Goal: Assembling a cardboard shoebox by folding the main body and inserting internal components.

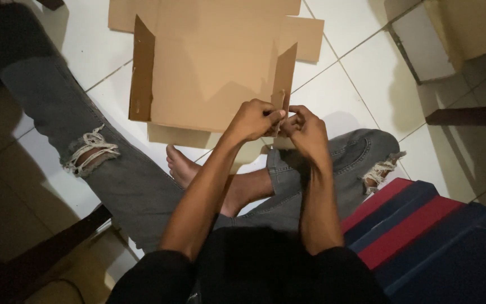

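A flat, partly folded brown cardboard box (209, 73) lay on the white tiled floor (367, 73) at twelve o'clock from the seated person, with two side flaps raised upright, one at its left edge and one at its right. Both hands met at the near end of the right upright flap (284, 79). The left hand (252, 119) was closed around the flap's lower corner, thumb and fingers pinched on the cardboard. The right hand (305, 128), touching the left at about three o'clock of it, had its fingers curled in against the same corner, pinching it as well. The person sat with legs in torn grey jeans (125, 180) crossed beneath the arms, a bare foot (182, 164) resting just short of the box's near edge. A red and dark blue striped cushion (417, 231) sat at four o'clock, beside the right knee.
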